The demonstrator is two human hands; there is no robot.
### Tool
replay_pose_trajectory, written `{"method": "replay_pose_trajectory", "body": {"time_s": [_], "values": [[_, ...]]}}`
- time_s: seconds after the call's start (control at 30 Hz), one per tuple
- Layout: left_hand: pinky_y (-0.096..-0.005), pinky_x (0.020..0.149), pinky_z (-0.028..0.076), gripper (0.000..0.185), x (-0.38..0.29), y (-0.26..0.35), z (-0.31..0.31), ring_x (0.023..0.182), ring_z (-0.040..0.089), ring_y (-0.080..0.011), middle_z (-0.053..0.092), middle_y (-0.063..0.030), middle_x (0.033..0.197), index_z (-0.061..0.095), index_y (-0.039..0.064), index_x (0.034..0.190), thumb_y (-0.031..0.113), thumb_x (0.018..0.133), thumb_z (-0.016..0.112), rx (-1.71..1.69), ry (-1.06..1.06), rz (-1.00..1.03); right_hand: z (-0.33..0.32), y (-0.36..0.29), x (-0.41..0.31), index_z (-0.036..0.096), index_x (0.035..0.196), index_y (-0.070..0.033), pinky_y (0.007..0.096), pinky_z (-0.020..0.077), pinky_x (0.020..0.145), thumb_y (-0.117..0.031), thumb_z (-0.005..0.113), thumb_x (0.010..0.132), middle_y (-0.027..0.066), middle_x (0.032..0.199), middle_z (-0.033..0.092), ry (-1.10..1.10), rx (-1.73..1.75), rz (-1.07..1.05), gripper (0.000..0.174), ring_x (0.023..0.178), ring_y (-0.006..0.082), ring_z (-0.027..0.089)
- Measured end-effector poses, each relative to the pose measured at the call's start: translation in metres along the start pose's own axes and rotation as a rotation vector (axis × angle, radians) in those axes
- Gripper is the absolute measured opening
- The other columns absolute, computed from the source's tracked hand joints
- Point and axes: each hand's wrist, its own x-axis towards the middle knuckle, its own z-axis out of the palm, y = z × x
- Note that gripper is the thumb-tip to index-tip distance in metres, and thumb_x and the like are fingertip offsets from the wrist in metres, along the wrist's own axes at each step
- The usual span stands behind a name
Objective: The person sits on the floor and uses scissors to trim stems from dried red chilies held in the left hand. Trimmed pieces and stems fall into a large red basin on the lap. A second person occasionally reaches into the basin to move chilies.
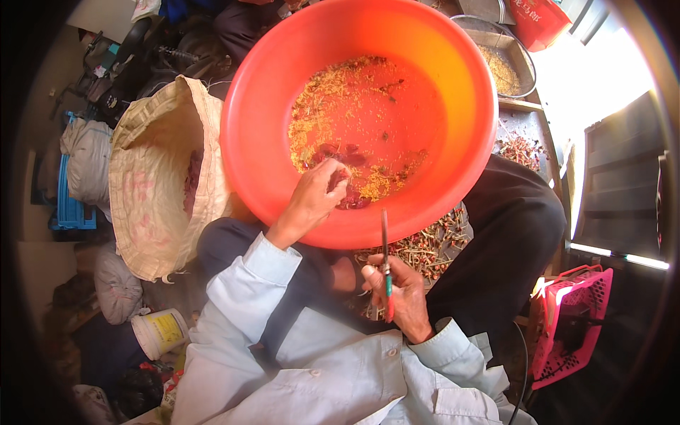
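My left hand is inside a large red plastic basin, its fingers closed around a dried red chili pepper, mostly hidden by them. Below and beside the fingertips lie more dark red chilies on the basin floor. Yellow seeds and plant bits are scattered over that floor, thickest towards the left. In front of my body, my right hand grips a pair of scissors with red and green handles. Their blades point away from me, the tips over the basin's near rim.
Left of the basin stands an open woven sack with dark red contents. Cut stems lie beneath the basin's near right side. A wooden tray of seeds, a pink plastic basket and a white bucket surround me. Another person's leg shows beyond.
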Motion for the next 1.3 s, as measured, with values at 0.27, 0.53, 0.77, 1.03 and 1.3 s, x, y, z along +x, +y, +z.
{"method": "replay_pose_trajectory", "body": {"time_s": [0.27, 0.53, 0.77, 1.03, 1.3], "values": [[-0.0467, 0.09, 0.049, 0.036, 0.023, -0.062, -0.005, 0.107, 0.063, -0.0372, 0.066, -0.016, 0.117, 0.065, 0.009, 0.13, 0.004, 0.094, 0.06, 0.638, -0.309, 0.242, -0.004, 0.009, 0.007, 0.072, 0.12, 0.004, 0.0308, 0.0574, 0.08, -0.017, 0.081, 0.094, 0.0106, 0.1, 0.079, -0.081, -0.198, -0.118, 0.034, 0.087, 0.0125, 0.071], [-0.0488, 0.092, 0.048, 0.043, 0.024, -0.08, 0.005, 0.11, 0.061, -0.0401, 0.062, -0.0194, 0.118, 0.065, 0.004, 0.128, 0.0, 0.085, 0.065, 0.495, -0.444, 0.434, -0.005, 0.011, 0.011, 0.071, 0.121, 0.004, 0.0295, 0.0528, 0.073, -0.02, 0.083, 0.093, 0.0081, 0.092, 0.072, -0.104, -0.244, -0.08, 0.039, 0.082, 0.0119, 0.067], [-0.0489, 0.081, 0.047, 0.027, 0.031, -0.067, 0.007, 0.097, 0.061, -0.0403, 0.059, -0.0182, 0.103, 0.065, 0.002, 0.104, 0.005, 0.081, 0.078, 0.479, -0.294, 0.281, -0.006, 0.012, 0.011, 0.071, 0.121, 0.003, 0.0303, 0.0519, 0.072, -0.022, 0.083, 0.093, 0.0081, 0.091, 0.071, -0.1, -0.264, -0.099, 0.039, 0.081, 0.0127, 0.066], [-0.0421, 0.076, 0.049, 0.036, 0.007, -0.016, -0.006, 0.084, 0.062, -0.0335, 0.061, -0.0144, 0.093, 0.067, 0.0, 0.107, 0.015, 0.08, 0.086, 0.261, -0.086, 0.149, -0.004, 0.012, 0.009, 0.07, 0.124, 0.004, 0.0247, 0.044, 0.059, -0.021, 0.081, 0.094, -0.0026, 0.074, 0.062, 0.032, -0.308, -0.258, 0.041, 0.065, 0.0046, 0.051], [-0.035, 0.07, 0.048, 0.026, -0.036, 0.02, 0.008, 0.08, 0.061, -0.0246, 0.06, -0.0101, 0.088, 0.073, 0.002, 0.104, 0.005, 0.081, 0.085, 0.074, 0.036, 0.226, -0.002, -0.008, 0.004, 0.072, 0.116, 0.002, 0.0319, 0.0418, 0.056, -0.021, 0.083, 0.09, 0.0022, 0.063, 0.053, 0.161, -0.536, -0.362, 0.036, 0.061, 0.0098, 0.046]]}}
